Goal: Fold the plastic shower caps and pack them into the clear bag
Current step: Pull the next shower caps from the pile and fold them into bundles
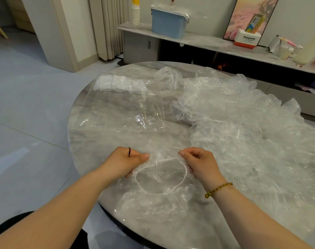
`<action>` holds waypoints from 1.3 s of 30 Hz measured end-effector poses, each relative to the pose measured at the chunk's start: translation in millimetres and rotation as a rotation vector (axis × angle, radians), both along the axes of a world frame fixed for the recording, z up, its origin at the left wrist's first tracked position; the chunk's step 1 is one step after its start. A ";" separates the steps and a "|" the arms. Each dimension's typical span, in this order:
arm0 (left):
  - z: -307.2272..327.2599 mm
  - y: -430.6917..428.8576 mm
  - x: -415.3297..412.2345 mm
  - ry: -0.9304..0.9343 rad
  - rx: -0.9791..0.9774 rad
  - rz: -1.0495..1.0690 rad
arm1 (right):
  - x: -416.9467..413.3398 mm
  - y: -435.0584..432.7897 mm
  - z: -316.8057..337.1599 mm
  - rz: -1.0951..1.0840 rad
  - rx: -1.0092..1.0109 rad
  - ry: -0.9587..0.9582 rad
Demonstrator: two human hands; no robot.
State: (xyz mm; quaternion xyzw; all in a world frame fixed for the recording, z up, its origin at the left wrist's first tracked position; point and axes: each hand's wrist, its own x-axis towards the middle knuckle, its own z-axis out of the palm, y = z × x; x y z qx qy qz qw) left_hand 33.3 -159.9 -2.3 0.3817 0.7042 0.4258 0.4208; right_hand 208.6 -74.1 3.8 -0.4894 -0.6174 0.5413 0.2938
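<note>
At the bench's (92, 150) near edge, left hand (127, 162) and right hand (198, 162) pinch one shower cap (160, 200).
Each is clamped on the crinkled plastic, the elastic ring (163, 159) lying open between them. The clear bag (120, 108) lies flat at eleven o'clock from it; a heap of loose caps (243, 132) spreads at two o'clock.

left hand (125, 161): I see it pinching the left edge of a shower cap (160, 184)
right hand (198, 161): pinching the cap's right edge
cap: lies on the round table (171, 139), elastic ring facing up, between both hands
clear bag (120, 105): flat on the table beyond the hands, label at its far end
pile of caps (243, 123): heaped right of the bag
shelf (198, 40): blue tub (168, 24), paper cups (135, 14)
</note>
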 end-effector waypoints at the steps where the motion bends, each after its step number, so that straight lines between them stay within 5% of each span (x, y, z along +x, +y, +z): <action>1: -1.4 0.0 0.1 -0.039 0.002 0.007 | 0.1 1.0 -0.8 -0.008 0.021 -0.018; 7: -6.5 3.3 -7.5 -0.158 0.037 0.201 | 4.1 6.9 -7.7 -0.095 0.286 -0.195; 14: -7.7 14.1 -4.7 -0.317 0.076 0.283 | 2.8 3.3 -11.3 0.038 0.439 -0.124; 22: -19.6 14.0 3.5 0.386 -0.017 -0.084 | 4.9 4.8 -22.1 0.044 1.063 -0.335; 26: -15.2 13.7 -14.1 0.468 0.020 0.100 | 3.1 -7.8 -19.9 0.308 1.013 -0.263; 31: -9.0 -1.9 -23.8 0.660 0.166 0.060 | 10.7 -16.4 -15.2 0.692 0.753 -0.385; 34: 2.7 -17.1 -19.7 0.570 0.253 -0.151 | 20.6 -19.5 -12.9 0.871 0.671 -0.471; 39: 3.6 -41.0 -7.3 0.635 -0.027 -0.644 | 20.3 -22.4 -21.9 0.817 0.711 -0.519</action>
